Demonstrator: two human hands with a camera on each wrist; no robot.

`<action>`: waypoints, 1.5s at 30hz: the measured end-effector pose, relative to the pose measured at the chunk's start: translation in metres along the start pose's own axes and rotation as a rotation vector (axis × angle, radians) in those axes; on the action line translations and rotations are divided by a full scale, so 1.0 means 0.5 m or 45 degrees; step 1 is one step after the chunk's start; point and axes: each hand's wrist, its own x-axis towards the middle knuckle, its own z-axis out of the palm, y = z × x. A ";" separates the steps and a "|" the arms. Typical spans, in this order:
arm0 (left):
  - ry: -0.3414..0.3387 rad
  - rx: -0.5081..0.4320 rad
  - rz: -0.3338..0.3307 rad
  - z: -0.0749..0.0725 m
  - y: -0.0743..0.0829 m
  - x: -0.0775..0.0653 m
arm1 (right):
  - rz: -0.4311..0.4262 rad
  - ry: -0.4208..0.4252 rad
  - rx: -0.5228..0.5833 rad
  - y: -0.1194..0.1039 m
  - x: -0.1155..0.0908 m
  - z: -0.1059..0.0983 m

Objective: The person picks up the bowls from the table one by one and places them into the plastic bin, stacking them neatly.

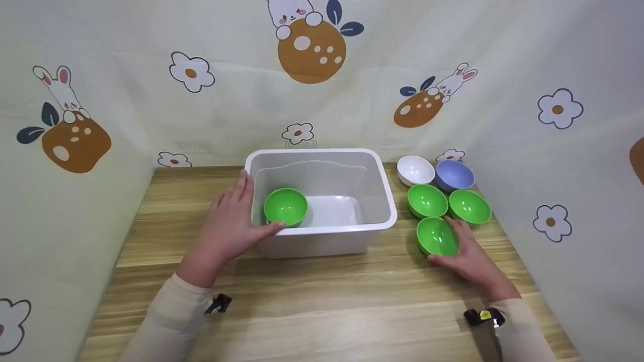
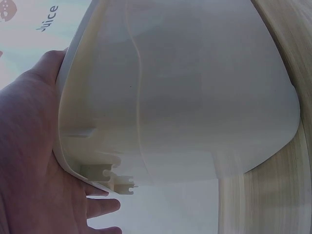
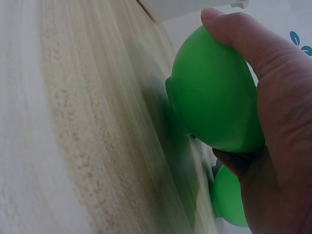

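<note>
A white plastic bin (image 1: pixel 322 230) stands on the table, with a green bowl (image 1: pixel 286 206) inside it at the left. Across the bin's front left corner lies my left hand (image 1: pixel 227 229), its fingers straight along the left side and the thumb on the front rim. My right hand (image 1: pixel 470 254) grips the nearest green bowl (image 1: pixel 436 237) on the right by its rim, thumb at the front and fingers at the far side. In the right wrist view that held bowl (image 3: pixel 214 92) is tilted, its base seemingly just off the tabletop.
Beyond the held bowl are two more green bowls, one on the left (image 1: pixel 426 200) and one on the right (image 1: pixel 469 206). A white bowl (image 1: pixel 416 170) and a blue bowl (image 1: pixel 455 175) stand behind them. A patterned curtain (image 1: pixel 231 115) encloses the wooden table (image 1: pixel 322 306).
</note>
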 end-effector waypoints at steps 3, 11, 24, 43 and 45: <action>0.007 0.003 0.005 -0.001 0.001 -0.001 | -0.010 0.004 0.001 -0.004 0.002 -0.001; 0.027 0.009 0.009 -0.002 0.002 -0.001 | -0.075 0.036 -0.008 -0.023 0.016 -0.008; 0.016 -0.004 -0.001 -0.002 0.001 0.000 | -0.117 0.050 -0.063 -0.057 0.040 -0.017; 0.028 -0.028 0.000 0.002 -0.002 0.000 | -0.076 0.064 0.000 -0.117 0.072 -0.036; 0.022 -0.023 -0.004 0.001 -0.002 0.000 | -0.081 0.070 -0.003 -0.123 0.075 -0.040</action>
